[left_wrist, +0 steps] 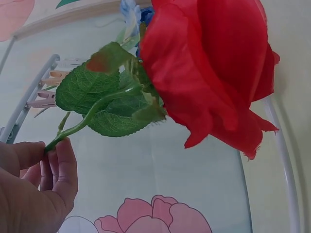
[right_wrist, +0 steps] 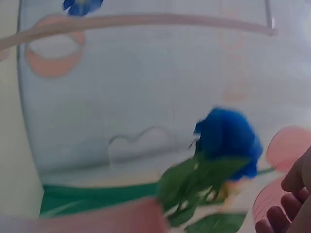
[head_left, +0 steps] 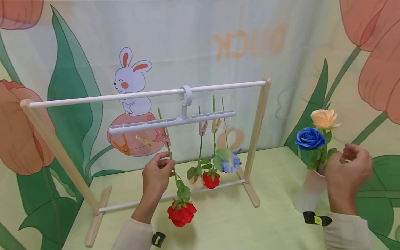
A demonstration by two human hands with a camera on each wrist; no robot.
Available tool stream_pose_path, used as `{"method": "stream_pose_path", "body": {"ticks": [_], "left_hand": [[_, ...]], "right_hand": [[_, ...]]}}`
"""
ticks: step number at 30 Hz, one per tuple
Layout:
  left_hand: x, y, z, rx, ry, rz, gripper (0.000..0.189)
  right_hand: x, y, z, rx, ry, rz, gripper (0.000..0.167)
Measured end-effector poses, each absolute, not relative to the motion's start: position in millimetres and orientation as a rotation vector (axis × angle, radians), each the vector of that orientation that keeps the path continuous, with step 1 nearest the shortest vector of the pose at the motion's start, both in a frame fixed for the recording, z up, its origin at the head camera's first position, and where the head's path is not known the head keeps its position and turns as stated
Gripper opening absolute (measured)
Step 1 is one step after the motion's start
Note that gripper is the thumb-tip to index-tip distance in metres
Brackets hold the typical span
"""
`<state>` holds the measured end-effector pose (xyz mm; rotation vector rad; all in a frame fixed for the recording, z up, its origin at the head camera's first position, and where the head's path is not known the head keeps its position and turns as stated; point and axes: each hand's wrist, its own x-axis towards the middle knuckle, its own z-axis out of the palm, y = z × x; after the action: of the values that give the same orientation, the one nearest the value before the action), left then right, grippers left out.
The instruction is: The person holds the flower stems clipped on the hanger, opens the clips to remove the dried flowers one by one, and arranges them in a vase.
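Note:
A red rose [head_left: 182, 213] hangs head down below a pink clip [head_left: 166, 138] on the light grey hanger [head_left: 175, 122]. My left hand [head_left: 157, 173] pinches its green stem under the clip; the left wrist view shows thumb and fingertips on the stem [left_wrist: 73, 129]. At the right stands a pale vase [head_left: 309, 191] holding a blue rose [head_left: 310, 138] and a peach rose [head_left: 324, 118]. My right hand [head_left: 350, 172] is beside these flowers, its fingers loosely bent. In the right wrist view, nothing shows between thumb and fingers; the palm is hidden.
The hanger hooks over a rack's white rail [head_left: 134, 94] between wooden legs [head_left: 257, 132]. A smaller red rose [head_left: 211, 180], a pale blue flower [head_left: 231, 164] and a cream flower [head_left: 196, 182] hang from other clips. Orange [head_left: 122, 145] and yellow clips [head_left: 144, 139] hold nothing.

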<state>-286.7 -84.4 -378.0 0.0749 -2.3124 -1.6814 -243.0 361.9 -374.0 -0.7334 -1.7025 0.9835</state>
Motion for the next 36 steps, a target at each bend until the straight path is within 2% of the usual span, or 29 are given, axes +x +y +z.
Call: {"method": "stream_pose_path", "body": {"ticks": [5, 11, 19, 30, 36], "left_hand": [[-287.6, -82.8, -377.5, 0.081, -2.288, -1.715, 0.028], [-288.5, -76.8, -378.1, 0.046, -2.264, -1.747, 0.026], [-286.8, -81.9, -378.5, 0.053, -2.248, -1.738, 0.023], [-288.4, -83.0, -379.6, 0.072, -2.243, -1.75, 0.023], [-288.1, -77.7, -380.9, 0.07, -2.211, -1.799, 0.023]], "right_hand": [[-241.9, 318.2, -360.9, -0.514, -1.671, 0.934, 0.026], [-249.4, 267.2, -364.8, -0.309, -1.766, 0.942, 0.023], [-263.4, 192.5, -372.6, -0.137, -1.932, 1.101, 0.024], [-295.2, 74.4, -356.4, 0.176, -1.984, 1.268, 0.028], [-311.4, 29.1, -346.3, 0.238, -2.037, 1.283, 0.034]]}}
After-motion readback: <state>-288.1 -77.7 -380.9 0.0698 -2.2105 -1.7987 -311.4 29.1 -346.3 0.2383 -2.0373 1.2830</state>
